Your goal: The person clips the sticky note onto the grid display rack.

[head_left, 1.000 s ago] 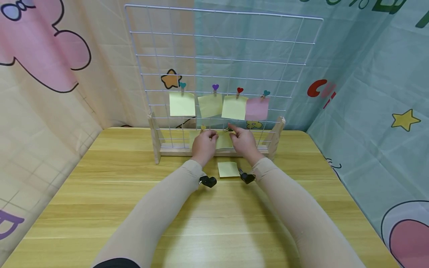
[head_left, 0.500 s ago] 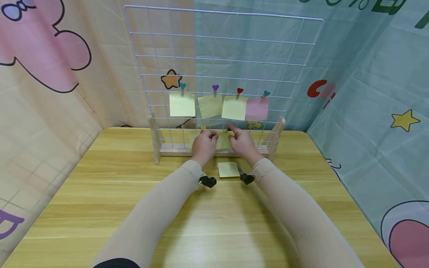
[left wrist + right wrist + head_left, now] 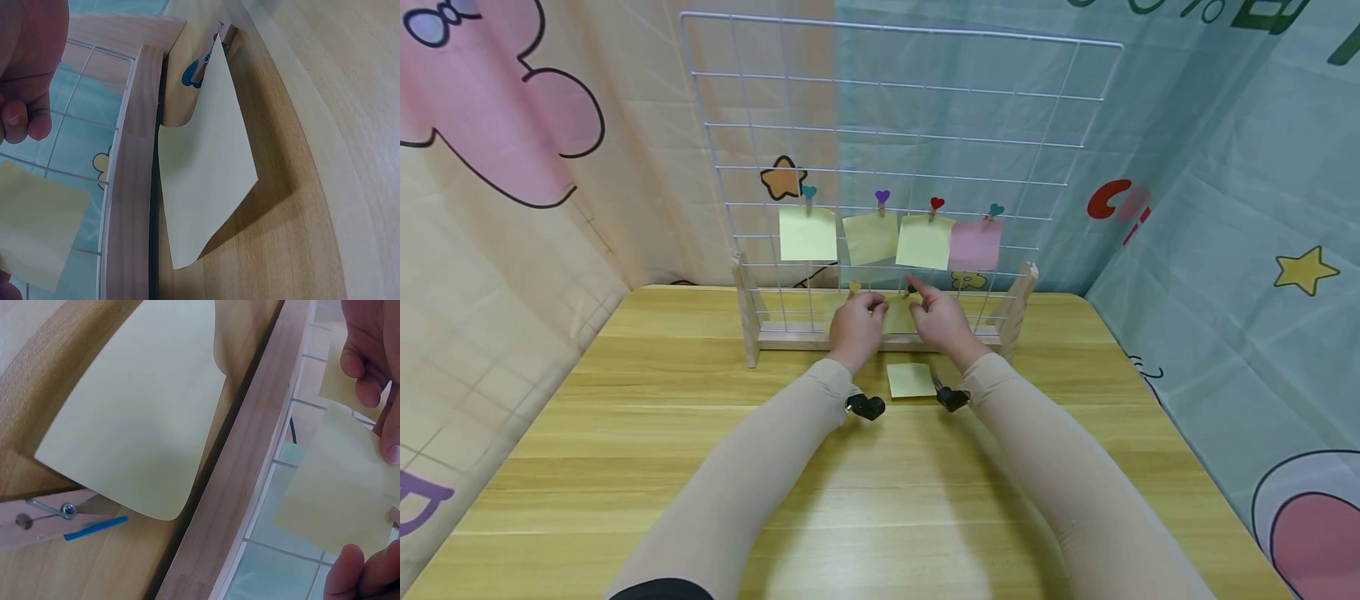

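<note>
In the head view my left hand (image 3: 856,327) pinches the left edge of a yellow sticky note (image 3: 900,316) low on the white wire grid (image 3: 883,131). My right hand (image 3: 947,321) holds a small clothespin (image 3: 912,290) at this note's upper right; fingers hide much of it. The right wrist view shows the note (image 3: 340,481) between both hands, with a bit of the clothespin (image 3: 394,514) beside the right fingers. Behind my left hand hangs another yellow note (image 3: 832,305) under a yellow heart clothespin (image 3: 853,287).
Above, three yellowish notes (image 3: 808,233) and a pink note (image 3: 975,244) hang from heart clothespins. On the wooden table (image 3: 880,517), before the grid's wooden base (image 3: 797,340), lies a curled yellow note (image 3: 912,380). Beside it lies a blue-heart clothespin (image 3: 209,59).
My right hand and the clothespin have shifted very slightly to the left. My left hand and the hanging notes look the same.
</note>
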Tool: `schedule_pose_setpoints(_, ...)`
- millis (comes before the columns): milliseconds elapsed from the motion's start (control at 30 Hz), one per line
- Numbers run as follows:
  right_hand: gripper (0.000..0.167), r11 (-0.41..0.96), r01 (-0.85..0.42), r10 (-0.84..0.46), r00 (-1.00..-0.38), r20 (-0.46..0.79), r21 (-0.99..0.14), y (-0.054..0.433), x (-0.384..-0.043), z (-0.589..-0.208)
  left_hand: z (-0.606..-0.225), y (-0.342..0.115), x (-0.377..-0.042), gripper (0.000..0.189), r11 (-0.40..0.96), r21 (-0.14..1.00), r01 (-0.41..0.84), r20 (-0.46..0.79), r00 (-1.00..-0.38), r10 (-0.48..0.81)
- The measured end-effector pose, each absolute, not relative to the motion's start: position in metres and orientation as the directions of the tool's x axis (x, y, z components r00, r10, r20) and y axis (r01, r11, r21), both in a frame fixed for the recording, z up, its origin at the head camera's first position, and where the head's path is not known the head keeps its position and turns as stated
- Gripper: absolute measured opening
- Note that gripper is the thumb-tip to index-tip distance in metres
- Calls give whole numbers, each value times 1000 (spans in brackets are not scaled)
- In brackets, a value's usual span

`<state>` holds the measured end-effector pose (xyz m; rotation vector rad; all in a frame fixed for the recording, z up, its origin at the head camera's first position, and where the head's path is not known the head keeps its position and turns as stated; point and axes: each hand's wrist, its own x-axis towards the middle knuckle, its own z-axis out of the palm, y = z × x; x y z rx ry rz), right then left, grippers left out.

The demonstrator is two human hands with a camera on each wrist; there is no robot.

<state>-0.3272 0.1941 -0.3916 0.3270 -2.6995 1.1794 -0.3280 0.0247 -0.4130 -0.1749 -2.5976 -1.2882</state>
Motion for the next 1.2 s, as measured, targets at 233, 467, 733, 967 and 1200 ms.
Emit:
schedule_pose_setpoints(233,54,666,-274,-141,-960,244,-694,192,-326,-388,-414,24,-328,23,609,766,205,263,-965,-6)
schedule_pose_setpoints(467,55,645,-268,-166,-963,212,-715,193,-326,-385,-414,23,-326,24,602,770,210,263,-965,0)
schedule_pose_setpoints(733,54,652,-275,-170,-961,218,-707,196,-325,-384,-414,18,-322,25,580,788,206,246,-969,11)
schedule_pose_setpoints(967,52,630,-301,-145,-951,271,-716,203,-317,-384,-414,14,-317,24,570,796,206,244,-970,10)
schedule_pose_setpoints(1200,50,605,-334,-165,-941,296,-723,216,-306,-385,-411,8,-309,22,564,788,246,290,-957,12)
